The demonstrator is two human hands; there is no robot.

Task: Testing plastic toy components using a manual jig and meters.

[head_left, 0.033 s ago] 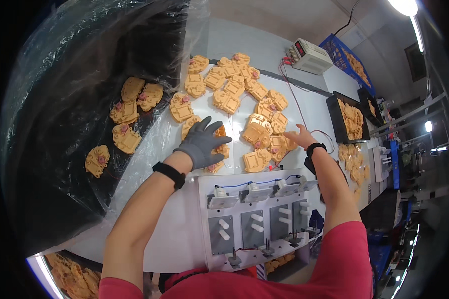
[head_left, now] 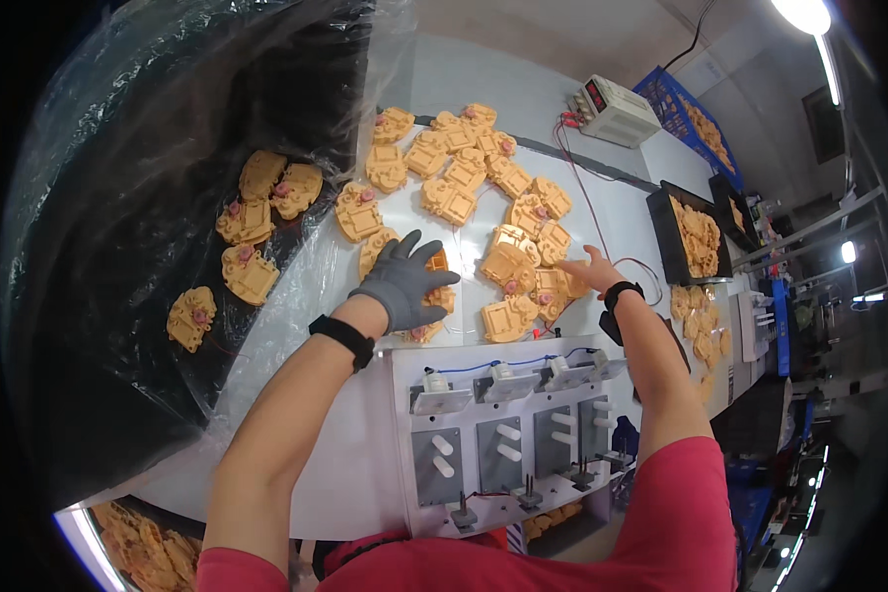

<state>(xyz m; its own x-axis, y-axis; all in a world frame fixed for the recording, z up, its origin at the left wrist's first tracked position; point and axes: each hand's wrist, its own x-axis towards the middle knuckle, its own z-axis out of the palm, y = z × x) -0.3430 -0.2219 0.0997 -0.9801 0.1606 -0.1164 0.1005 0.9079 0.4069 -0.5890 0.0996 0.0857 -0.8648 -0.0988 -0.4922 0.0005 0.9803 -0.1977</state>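
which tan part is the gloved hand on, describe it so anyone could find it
Start at the white table strewn with tan moulded parts. Just beyond the jig with four white clamps, the grey-gloved left hand lies flat on a part. Only that piece is half hidden under glove fingers; its neighbours lie uncovered.

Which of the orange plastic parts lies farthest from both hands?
The lone orange part on the black plastic sheet, far left; the other parts lie nearer the hands.

White worktable (head_left: 523, 69) under ceiling lamp (head_left: 807, 14)
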